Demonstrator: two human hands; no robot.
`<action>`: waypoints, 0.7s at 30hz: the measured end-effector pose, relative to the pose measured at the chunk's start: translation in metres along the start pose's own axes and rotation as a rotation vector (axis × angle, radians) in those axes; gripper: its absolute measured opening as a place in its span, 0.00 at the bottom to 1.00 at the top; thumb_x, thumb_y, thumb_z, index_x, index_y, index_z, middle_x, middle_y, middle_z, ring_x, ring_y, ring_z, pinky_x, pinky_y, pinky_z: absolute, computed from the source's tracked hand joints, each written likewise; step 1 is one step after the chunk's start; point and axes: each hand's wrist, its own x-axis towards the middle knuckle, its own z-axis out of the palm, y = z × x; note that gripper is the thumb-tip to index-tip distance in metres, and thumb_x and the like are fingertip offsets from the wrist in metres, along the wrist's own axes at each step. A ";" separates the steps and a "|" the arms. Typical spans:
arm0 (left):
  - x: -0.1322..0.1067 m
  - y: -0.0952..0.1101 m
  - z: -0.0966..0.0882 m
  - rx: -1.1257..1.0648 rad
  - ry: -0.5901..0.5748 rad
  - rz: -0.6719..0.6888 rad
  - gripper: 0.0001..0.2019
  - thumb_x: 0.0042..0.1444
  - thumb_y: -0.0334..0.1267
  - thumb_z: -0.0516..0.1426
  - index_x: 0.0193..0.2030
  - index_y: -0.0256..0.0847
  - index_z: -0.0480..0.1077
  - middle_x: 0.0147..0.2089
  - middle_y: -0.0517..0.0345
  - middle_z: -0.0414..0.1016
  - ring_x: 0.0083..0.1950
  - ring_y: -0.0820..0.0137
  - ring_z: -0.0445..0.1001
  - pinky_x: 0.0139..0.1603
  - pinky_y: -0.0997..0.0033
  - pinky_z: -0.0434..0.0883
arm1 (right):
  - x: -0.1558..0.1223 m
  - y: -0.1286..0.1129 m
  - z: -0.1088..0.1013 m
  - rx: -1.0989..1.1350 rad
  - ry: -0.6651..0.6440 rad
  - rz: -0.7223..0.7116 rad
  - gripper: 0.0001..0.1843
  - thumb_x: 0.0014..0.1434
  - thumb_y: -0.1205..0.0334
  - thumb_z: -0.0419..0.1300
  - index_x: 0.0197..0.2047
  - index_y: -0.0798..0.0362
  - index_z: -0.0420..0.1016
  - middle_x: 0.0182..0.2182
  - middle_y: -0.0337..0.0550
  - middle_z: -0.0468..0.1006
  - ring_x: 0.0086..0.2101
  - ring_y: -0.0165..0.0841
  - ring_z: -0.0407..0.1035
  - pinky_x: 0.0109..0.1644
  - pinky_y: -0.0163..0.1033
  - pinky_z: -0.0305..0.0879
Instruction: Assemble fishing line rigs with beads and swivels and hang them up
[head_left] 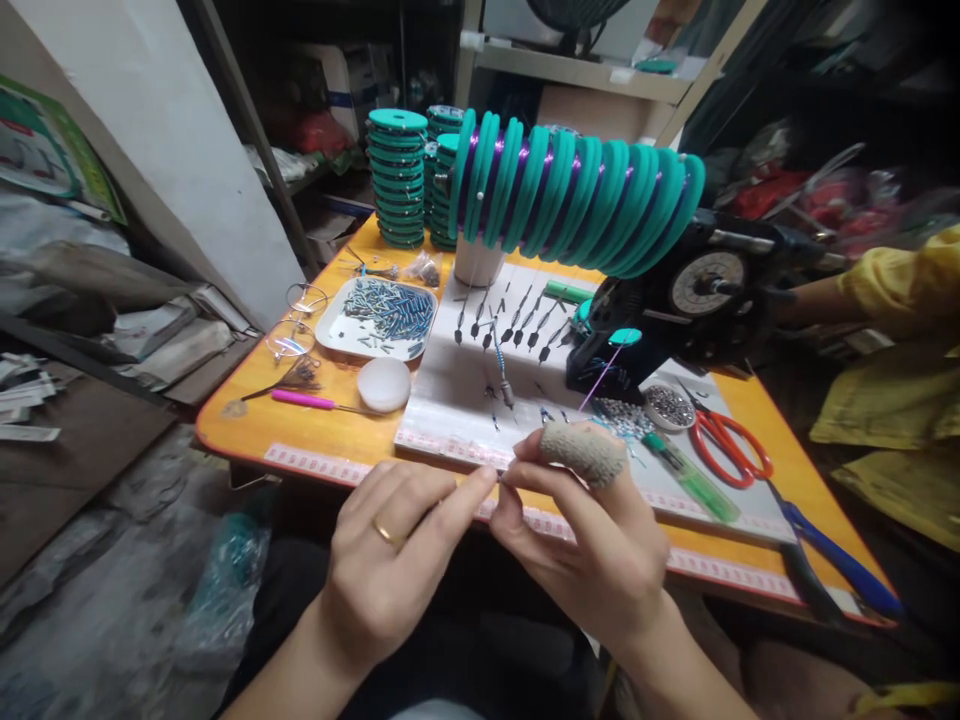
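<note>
My left hand [397, 550], with a gold ring on one finger, is closed in a pinch at the front edge of the white board [442, 400]. Its fingertips meet those of my right hand [581, 520], which is also pinched. Whatever lies between them is too small to make out. A grey textured finger cover [585, 453] sits on a finger of the right hand. Just beyond my fingers, small fishing swivels and line rigs [504, 380] lie on the board. A purple line [600, 375] runs up to a teal disc [625, 337] on a black stand.
Teal spools [577, 195] fill a rod above the board; more spools [397, 180] are stacked behind. A tray of small blue tubes [337, 335], a white bowl [384, 385] and a pink-handled tool [302, 400] stand left. Red scissors [727, 450] and blue-handled pliers [840, 565] lie right, near another person's yellow sleeve [900, 300].
</note>
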 end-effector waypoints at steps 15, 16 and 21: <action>-0.003 -0.009 0.015 -0.316 0.146 -0.104 0.17 0.53 0.22 0.66 0.48 0.43 0.80 0.31 0.61 0.62 0.33 0.74 0.66 0.28 0.71 0.64 | 0.000 0.019 -0.015 0.249 -0.109 -0.037 0.13 0.53 0.77 0.65 0.40 0.54 0.74 0.37 0.46 0.74 0.38 0.38 0.73 0.43 0.48 0.74; -0.002 -0.008 0.016 -0.313 0.159 -0.115 0.17 0.53 0.22 0.66 0.46 0.44 0.81 0.34 0.60 0.63 0.34 0.73 0.67 0.29 0.71 0.65 | 0.000 0.019 -0.015 0.265 -0.116 -0.038 0.13 0.54 0.77 0.65 0.40 0.54 0.74 0.37 0.45 0.74 0.38 0.38 0.73 0.43 0.48 0.74; 0.005 -0.006 0.015 -0.546 0.078 -0.300 0.11 0.55 0.23 0.64 0.39 0.45 0.79 0.53 0.53 0.75 0.44 0.70 0.74 0.41 0.68 0.73 | 0.002 0.022 -0.016 0.388 -0.181 0.005 0.12 0.55 0.78 0.62 0.40 0.54 0.73 0.37 0.46 0.72 0.39 0.35 0.72 0.39 0.41 0.74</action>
